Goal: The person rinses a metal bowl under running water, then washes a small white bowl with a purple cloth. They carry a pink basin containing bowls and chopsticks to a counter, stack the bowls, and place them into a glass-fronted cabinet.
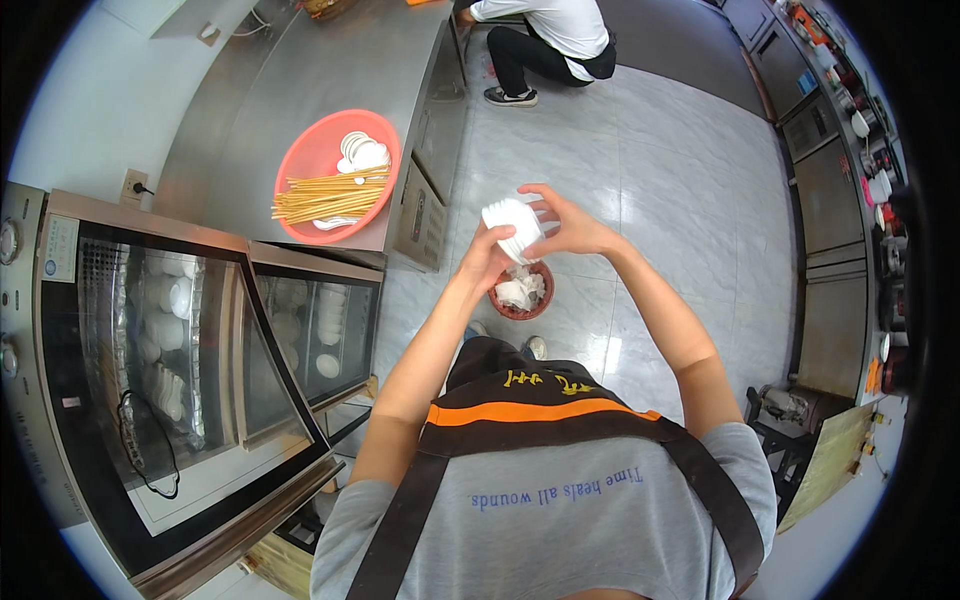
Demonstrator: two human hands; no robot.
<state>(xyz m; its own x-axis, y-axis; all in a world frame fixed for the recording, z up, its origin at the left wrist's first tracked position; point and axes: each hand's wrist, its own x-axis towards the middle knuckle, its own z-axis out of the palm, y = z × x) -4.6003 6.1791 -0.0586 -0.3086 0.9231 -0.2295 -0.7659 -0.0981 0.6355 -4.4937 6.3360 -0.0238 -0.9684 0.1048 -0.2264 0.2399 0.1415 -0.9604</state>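
A short stack of small white dishes (513, 229) is held up in front of my body, its rims layered one against another. My left hand (487, 253) grips the stack from the left, the thumb lying across its near face. Around its right side curve the thumb and spread fingers of my right hand (571, 223). Below the stack, on the floor, is a reddish waste basket (550, 298) with crumpled white paper or plastic (520, 289) in it. The stack and my left hand partly cover the basket's far rim.
To the left, a pink basin (300, 161) with wooden chopsticks (330, 196) and white spoons (367, 155) stands on a steel counter (247, 127). A glass-doored cabinet (187, 360) holding white crockery is nearer. Someone in white (566, 34) crouches ahead. A laden counter (855, 187) runs along the right.
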